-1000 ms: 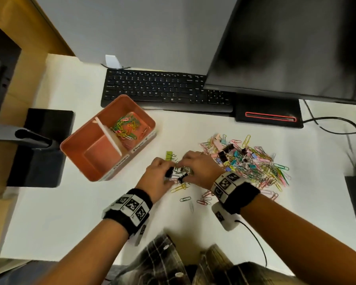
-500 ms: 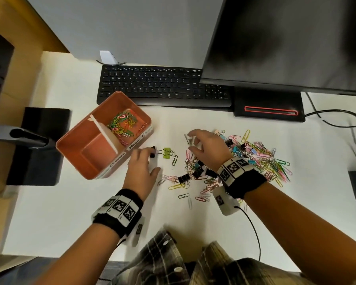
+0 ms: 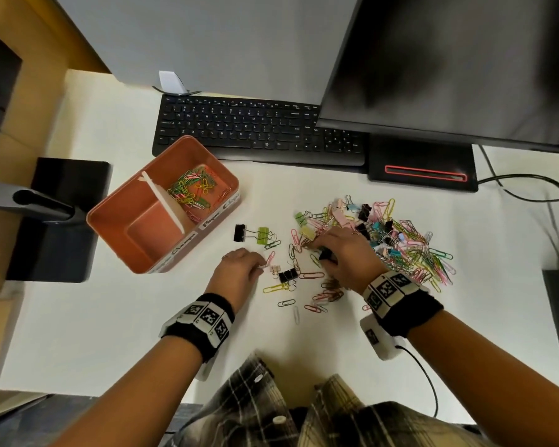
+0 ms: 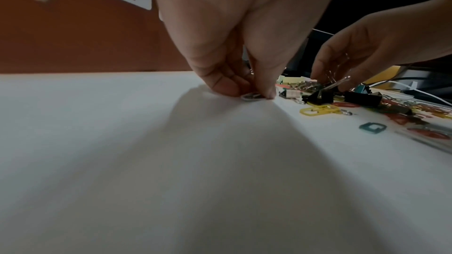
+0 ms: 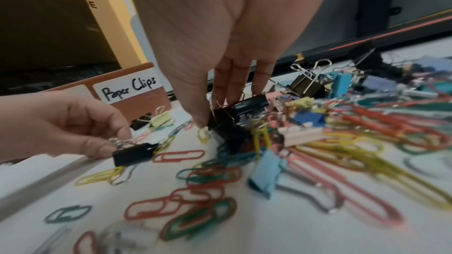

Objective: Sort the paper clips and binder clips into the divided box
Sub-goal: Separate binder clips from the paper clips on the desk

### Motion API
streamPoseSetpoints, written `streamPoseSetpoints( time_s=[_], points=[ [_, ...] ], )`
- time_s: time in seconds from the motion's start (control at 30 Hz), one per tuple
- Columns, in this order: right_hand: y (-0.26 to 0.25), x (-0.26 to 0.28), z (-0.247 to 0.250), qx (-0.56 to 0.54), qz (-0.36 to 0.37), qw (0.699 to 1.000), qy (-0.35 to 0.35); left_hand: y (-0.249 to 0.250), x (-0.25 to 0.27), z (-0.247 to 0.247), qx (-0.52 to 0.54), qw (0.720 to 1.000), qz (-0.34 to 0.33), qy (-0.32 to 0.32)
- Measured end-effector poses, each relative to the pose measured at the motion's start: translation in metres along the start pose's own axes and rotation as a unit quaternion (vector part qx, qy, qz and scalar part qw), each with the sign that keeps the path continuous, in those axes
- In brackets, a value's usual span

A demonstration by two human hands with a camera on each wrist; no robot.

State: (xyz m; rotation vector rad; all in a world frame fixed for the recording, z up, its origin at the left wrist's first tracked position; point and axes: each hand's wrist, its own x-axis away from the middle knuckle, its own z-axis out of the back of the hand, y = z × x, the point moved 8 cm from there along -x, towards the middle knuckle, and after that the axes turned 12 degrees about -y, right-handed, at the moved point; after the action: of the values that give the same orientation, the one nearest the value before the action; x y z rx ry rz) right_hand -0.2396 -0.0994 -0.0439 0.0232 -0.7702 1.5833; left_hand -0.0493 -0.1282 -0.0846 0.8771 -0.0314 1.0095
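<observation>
- Step in hand, as I judge it: picking binder clips out of the mixed pile (image 3: 397,240) at centre right of the head view; none has reached the box yet.
- The left hand (image 3: 239,269), lower centre, has its fingertips pinched together on the counter (image 3: 110,317). In the right wrist view they nip the wire handle of a black binder clip (image 5: 133,154); the left wrist view shows only a small clip end under them.
- The right hand (image 3: 342,256), at the pile's left edge, curls its fingers round another black binder clip (image 5: 234,115).
- The divided box (image 3: 117,240), upper left of the hands, has two compartments: the far one holds a heap of paper clips (image 3: 191,188), too tangled to count; the near one looks bare.
- Two binder clips, one black (image 3: 239,233) and one green (image 3: 263,235), lie just right of the box.
- Next move calls for lifting the held clips clear of snagged paper clips and dropping them in the near compartment.
</observation>
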Motion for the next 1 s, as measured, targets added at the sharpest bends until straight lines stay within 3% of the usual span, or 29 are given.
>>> streamPoseSetpoints(
  time_s=[0.17, 0.3, 0.4, 0.57, 0.73, 1.0],
  points=[
    [0.005, 0.003, 0.009, 0.061, -0.059, 0.996, 0.031, 0.001, -0.003, 0.000, -0.005, 1.000, 0.018, -0.006],
    [-0.027, -0.012, -0.009, 0.070, 0.015, 0.996, -0.048, 0.001, -0.003, 0.002, 0.014, 1.000, 0.023, -0.008],
    [-0.036, -0.028, -0.024, 0.121, 0.012, 0.987, -0.108, 0.001, -0.003, 0.009, 0.046, 0.998, 0.035, 0.008],
    [-0.031, -0.042, -0.023, 0.073, 0.004, 0.992, -0.099, 0.013, -0.013, 0.010, 0.027, 0.999, 0.018, 0.013],
    [-0.032, -0.040, -0.021, 0.106, 0.012, 0.991, -0.079, 0.013, -0.026, 0.006, 0.011, 0.999, 0.044, 0.011],
    [-0.026, -0.040, -0.018, 0.065, -0.036, 0.994, -0.083, 0.017, -0.036, 0.007, -0.053, 0.997, 0.051, -0.005]
  ],
)
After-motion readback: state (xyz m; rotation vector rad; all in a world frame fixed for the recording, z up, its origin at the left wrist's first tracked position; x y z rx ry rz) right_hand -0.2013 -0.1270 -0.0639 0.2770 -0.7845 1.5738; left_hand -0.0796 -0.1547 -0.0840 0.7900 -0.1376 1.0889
